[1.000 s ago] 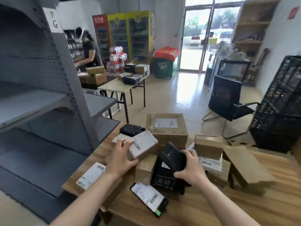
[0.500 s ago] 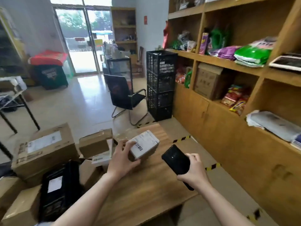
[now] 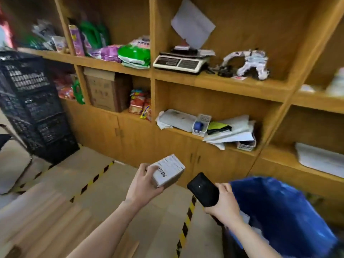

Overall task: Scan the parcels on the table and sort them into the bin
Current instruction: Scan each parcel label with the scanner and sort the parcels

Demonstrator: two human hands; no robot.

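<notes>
My left hand (image 3: 142, 185) grips a small cardboard parcel (image 3: 168, 173) with a white barcode label on top, held in the air above the floor. My right hand (image 3: 222, 202) holds a black handheld scanner (image 3: 202, 189), just right of the parcel and apart from it. A bin lined with a blue bag (image 3: 279, 211) stands at the lower right, directly beside and below my right hand. The wooden table's corner (image 3: 37, 220) shows at the lower left; no other parcels are in view.
A wooden shelf unit (image 3: 204, 81) with a weighing scale (image 3: 180, 62), papers and snack bags fills the wall ahead. Stacked black crates (image 3: 31, 105) stand at the left. Yellow-black tape (image 3: 186, 224) marks the floor between table and bin.
My view has swung right, from the parcel-covered table to the shelves and the blue bin. My left hand lifted the small parcel off the table and carried it toward the bin; the scanner came along.
</notes>
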